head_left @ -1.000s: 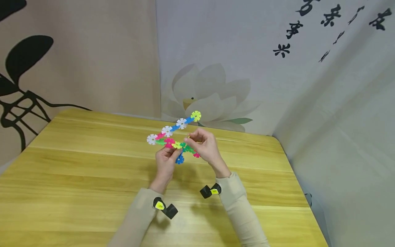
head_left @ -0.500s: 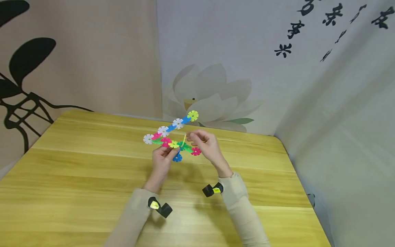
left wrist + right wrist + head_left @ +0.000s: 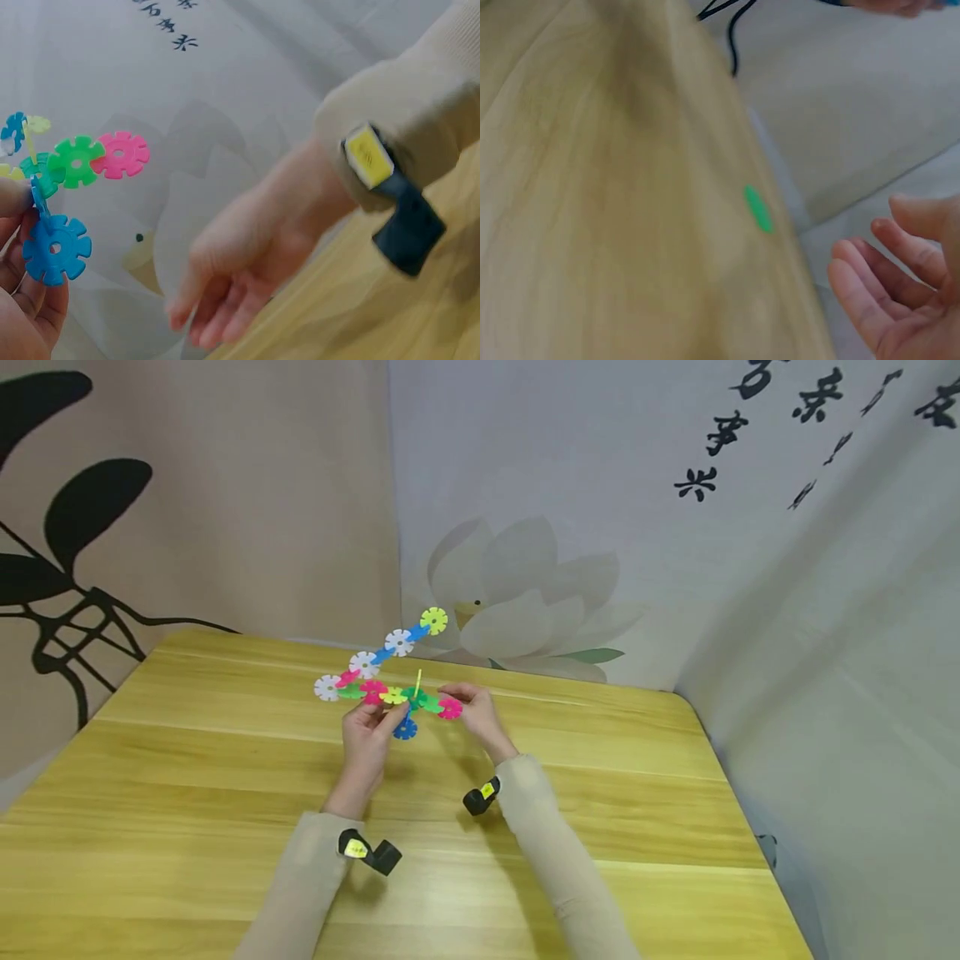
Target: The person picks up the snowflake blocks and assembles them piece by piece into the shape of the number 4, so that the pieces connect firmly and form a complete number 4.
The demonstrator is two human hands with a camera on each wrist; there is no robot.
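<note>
In the head view, slotted plastic snowflake discs are joined into a bent chain held above the table. It runs from a yellow disc [image 3: 433, 621] through white and blue discs to a white disc [image 3: 327, 687] at the bend, then back to a green hub [image 3: 413, 697]. A yellow disc [image 3: 418, 683] stands edge-on there, and branches end in a pink disc [image 3: 450, 707] and a blue disc [image 3: 57, 250]. My left hand [image 3: 366, 745] pinches the chain beside the hub. My right hand [image 3: 907, 285] holds nothing, its fingers loosely bent, just behind the pink disc.
The wooden table [image 3: 225, 760] reaches back to a cloth backdrop [image 3: 525, 468] printed with a lotus and characters. A blurred green oval [image 3: 758, 209] shows near the table's edge in the right wrist view. Wrist cameras [image 3: 386, 857] sit on both sleeves.
My right hand has let go of the upright yellow disc and moved down and away from it. My left hand has shifted left, carrying the chain along.
</note>
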